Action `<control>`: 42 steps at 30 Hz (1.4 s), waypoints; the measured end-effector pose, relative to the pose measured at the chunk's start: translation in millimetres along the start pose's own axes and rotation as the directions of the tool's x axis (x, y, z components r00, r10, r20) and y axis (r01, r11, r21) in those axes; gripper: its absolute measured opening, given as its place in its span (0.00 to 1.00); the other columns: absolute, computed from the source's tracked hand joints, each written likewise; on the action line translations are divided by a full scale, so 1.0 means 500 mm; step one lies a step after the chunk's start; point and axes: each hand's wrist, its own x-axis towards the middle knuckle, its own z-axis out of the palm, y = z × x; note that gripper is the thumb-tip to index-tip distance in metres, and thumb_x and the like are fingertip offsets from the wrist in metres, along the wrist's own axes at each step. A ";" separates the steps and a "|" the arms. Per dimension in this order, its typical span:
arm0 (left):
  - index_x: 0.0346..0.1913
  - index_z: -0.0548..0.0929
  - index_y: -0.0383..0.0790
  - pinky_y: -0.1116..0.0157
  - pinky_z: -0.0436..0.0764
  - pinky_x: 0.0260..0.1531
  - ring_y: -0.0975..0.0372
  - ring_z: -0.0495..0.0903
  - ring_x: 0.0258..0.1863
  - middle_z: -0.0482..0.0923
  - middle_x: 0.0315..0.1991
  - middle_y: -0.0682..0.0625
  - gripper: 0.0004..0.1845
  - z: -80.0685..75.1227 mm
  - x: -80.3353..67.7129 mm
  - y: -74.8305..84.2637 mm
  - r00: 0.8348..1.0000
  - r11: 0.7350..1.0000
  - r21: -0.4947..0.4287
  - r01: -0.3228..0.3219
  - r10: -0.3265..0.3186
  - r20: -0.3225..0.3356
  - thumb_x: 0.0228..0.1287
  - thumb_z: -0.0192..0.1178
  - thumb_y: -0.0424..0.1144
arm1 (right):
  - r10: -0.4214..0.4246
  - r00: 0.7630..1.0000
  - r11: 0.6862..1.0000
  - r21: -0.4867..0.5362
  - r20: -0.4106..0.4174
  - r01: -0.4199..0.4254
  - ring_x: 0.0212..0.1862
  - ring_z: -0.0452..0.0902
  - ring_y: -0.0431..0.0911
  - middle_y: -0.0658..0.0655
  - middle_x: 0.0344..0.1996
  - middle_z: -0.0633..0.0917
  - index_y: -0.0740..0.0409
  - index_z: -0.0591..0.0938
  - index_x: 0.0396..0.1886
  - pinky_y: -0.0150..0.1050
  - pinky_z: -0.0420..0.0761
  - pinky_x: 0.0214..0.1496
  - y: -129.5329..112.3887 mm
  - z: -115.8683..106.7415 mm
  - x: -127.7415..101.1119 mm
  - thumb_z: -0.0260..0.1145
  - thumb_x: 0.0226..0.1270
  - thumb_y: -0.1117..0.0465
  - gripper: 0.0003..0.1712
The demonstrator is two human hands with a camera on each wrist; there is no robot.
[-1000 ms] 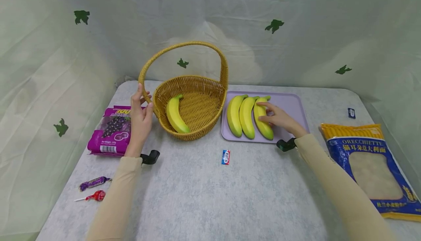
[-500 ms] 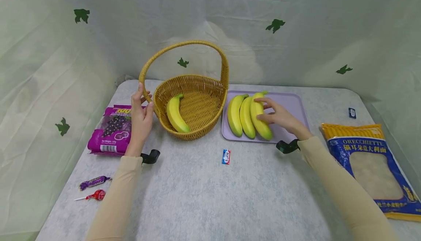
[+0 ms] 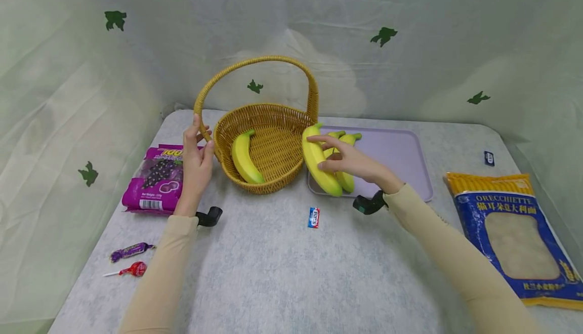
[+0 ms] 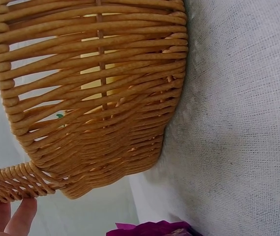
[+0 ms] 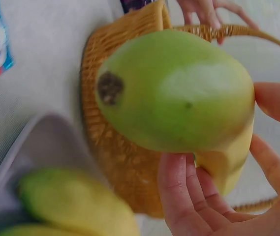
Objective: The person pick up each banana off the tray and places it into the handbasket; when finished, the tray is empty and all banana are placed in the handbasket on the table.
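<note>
My right hand (image 3: pixel 349 163) holds a yellow banana (image 3: pixel 314 158) with a green tip, lifted between the lilac tray (image 3: pixel 396 154) and the wicker basket (image 3: pixel 261 188). The right wrist view has the green end of that banana (image 5: pixel 174 93) close up, fingers and thumb on either side, the basket (image 5: pixel 130 182) behind it. Two more bananas (image 3: pixel 347 182) lie on the tray, partly covered by the right hand. One banana (image 3: pixel 245 158) rests inside the basket. At the basket's left, my left hand (image 3: pixel 197 167) grips the foot of the tall handle; its fingers (image 4: pixel 19 216) touch the handle in the left wrist view.
A purple grape candy bag (image 3: pixel 155 182) lies left of the basket, with a wrapped candy (image 3: pixel 131 252) and a red lollipop (image 3: pixel 136 268) nearer. One small packet (image 3: pixel 314 217) sits in front of the tray, another (image 3: pixel 489 158) far right. A pasta bag (image 3: pixel 521 243) lies at right.
My right hand has lifted the rightmost banana off the tray and carried it left, over the other two, to the basket's right edge. The left hand stays at the handle.
</note>
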 end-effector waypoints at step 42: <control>0.74 0.55 0.48 0.75 0.74 0.46 0.47 0.70 0.55 0.64 0.58 0.37 0.32 0.002 -0.001 -0.007 1.000 0.999 0.054 -0.003 0.003 -0.001 0.71 0.47 0.25 | 0.018 0.988 0.995 -0.089 -0.153 -0.032 0.62 0.66 0.50 0.58 0.64 0.71 0.50 0.71 0.67 0.42 0.70 0.58 -0.041 0.164 0.256 0.60 0.69 0.61 0.27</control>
